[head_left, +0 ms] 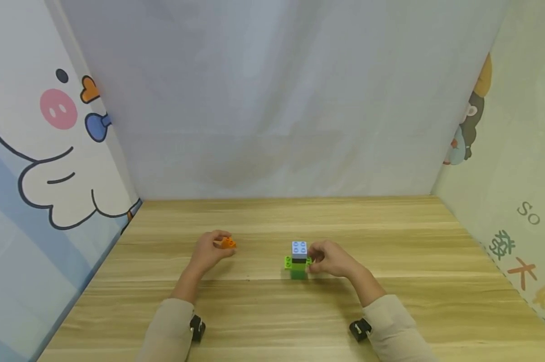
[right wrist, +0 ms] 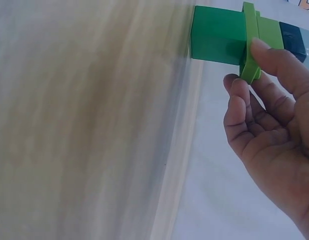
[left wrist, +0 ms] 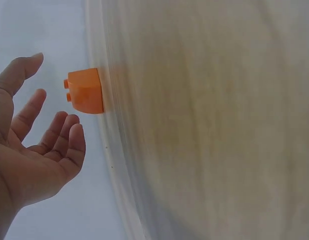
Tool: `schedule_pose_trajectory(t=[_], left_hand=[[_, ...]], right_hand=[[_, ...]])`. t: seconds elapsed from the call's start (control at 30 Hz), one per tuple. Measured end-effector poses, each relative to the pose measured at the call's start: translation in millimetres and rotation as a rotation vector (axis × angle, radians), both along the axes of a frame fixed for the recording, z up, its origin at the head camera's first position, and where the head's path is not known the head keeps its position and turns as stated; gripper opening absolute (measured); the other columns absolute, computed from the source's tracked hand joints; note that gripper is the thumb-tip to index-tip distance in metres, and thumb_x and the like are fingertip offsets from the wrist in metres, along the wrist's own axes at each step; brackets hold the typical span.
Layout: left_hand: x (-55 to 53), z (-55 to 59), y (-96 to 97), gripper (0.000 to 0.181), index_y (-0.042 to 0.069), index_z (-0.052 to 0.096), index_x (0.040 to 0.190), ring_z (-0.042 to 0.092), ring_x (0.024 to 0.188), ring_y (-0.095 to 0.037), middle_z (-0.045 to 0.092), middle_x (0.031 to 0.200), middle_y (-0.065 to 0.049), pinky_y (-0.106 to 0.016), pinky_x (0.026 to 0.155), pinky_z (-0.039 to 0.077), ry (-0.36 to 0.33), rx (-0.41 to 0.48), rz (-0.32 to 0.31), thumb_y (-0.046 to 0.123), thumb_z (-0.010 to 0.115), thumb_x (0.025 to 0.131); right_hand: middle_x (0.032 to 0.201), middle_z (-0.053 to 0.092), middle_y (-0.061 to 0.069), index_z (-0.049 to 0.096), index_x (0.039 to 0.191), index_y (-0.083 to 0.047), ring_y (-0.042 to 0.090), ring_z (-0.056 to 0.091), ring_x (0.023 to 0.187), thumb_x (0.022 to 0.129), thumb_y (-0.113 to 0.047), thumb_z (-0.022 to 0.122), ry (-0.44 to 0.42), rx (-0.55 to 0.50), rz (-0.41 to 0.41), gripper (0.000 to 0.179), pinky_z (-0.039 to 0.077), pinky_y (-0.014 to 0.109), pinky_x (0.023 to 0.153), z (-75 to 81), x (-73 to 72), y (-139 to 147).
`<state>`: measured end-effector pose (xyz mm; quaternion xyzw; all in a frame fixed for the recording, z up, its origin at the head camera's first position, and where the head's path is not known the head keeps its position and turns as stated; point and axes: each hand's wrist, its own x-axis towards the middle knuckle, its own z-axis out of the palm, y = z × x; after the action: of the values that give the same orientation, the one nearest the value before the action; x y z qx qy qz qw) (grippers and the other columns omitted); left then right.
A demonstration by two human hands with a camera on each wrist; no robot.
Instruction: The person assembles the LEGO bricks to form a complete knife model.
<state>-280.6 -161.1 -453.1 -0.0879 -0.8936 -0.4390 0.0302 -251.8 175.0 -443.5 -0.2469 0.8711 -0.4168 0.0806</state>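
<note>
Toward the left of the table lies an orange toy brick [head_left: 228, 243] with studs on top. My left hand [head_left: 207, 252] is beside it, thumb and fingers spread; the left wrist view shows a gap between the fingertips and the brick [left wrist: 86, 91]. A small upright stack of toy bricks [head_left: 299, 250] stands right of centre: dark green at the bottom, a light green crosspiece [right wrist: 249, 60], light green, black, then light blue on top. My right hand [head_left: 334, 259] pinches the right end of that crosspiece between thumb and fingers.
The wooden table [head_left: 272, 322] ends at a pale grey curtain [head_left: 272, 100] behind. Printed cartoon panels stand at the left [head_left: 27, 151] and right [head_left: 512, 176]. Black devices [head_left: 198, 329] are strapped at both wrists.
</note>
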Motion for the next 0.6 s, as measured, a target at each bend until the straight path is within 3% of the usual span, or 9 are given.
schedule_pose_trajectory(t=[0.23, 0.6], left_hand=[[-10.8, -4.9, -5.0, 0.052, -0.001, 0.055, 0.122, 0.049, 0.107, -0.038, 0.053, 0.117, -0.025, -0.048, 0.08, 0.047, -0.095, -0.007, 0.022, 0.018, 0.075, 0.078], [-16.1, -11.4, -9.9, 0.052, -0.005, 0.056, 0.118, 0.053, 0.101, -0.037, 0.057, 0.11, -0.024, -0.045, 0.08, 0.047, -0.158, -0.02, 0.059, 0.012, 0.078, 0.073]], right_hand=[[0.082, 0.062, 0.003, 0.064, 0.092, 0.002, 0.015, 0.055, 0.073, 0.073, -0.008, 0.078, 0.013, -0.01, 0.004, 0.026, 0.048, 0.031, 0.067, -0.6, -1.8, 1.7], [0.083, 0.062, 0.002, 0.064, 0.093, 0.001, 0.015, 0.056, 0.074, 0.073, -0.009, 0.078, 0.001, 0.001, 0.002, 0.026, 0.048, 0.031, 0.067, -1.2, -2.4, 2.8]])
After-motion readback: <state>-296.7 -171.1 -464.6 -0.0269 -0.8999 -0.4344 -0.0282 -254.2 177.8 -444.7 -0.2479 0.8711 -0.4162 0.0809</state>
